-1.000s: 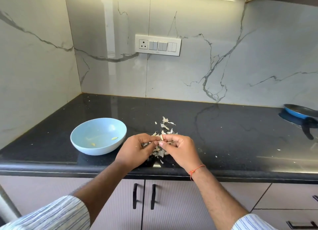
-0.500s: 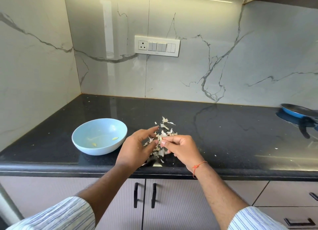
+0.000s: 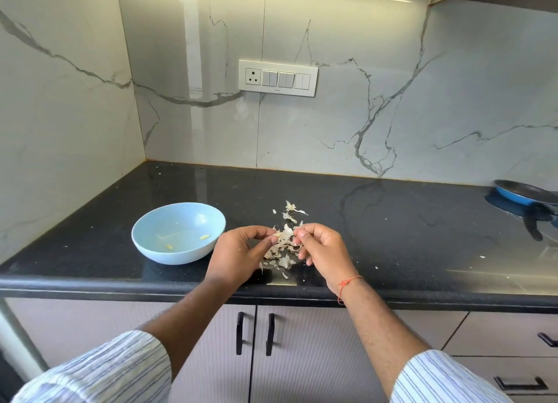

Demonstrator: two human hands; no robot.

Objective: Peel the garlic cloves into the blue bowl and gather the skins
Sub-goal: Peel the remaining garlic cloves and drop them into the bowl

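- Black counter [image 3: 392, 221] holds blue bowl [image 3: 145, 239] and skins [image 3: 282, 251].
- Left hand [image 3: 238, 257], right hand [image 3: 324, 251]: fingertips pinched, contents unclear (clove, perhaps).
- Papery skins look feather-light; pinch edges.

Hidden, cropped or too small to read around the pale blue round bowl [image 3: 178, 233]

To the bowl's right, the left hand [image 3: 238, 257] and right hand [image 3: 324, 251] cover part of the papery white garlic skin pile [image 3: 285, 245]; whatever either hand's fingertips pinch is too small to tell. Far right of the bowl, the blue frying pan [image 3: 525, 192] is cut off by the picture's edge.
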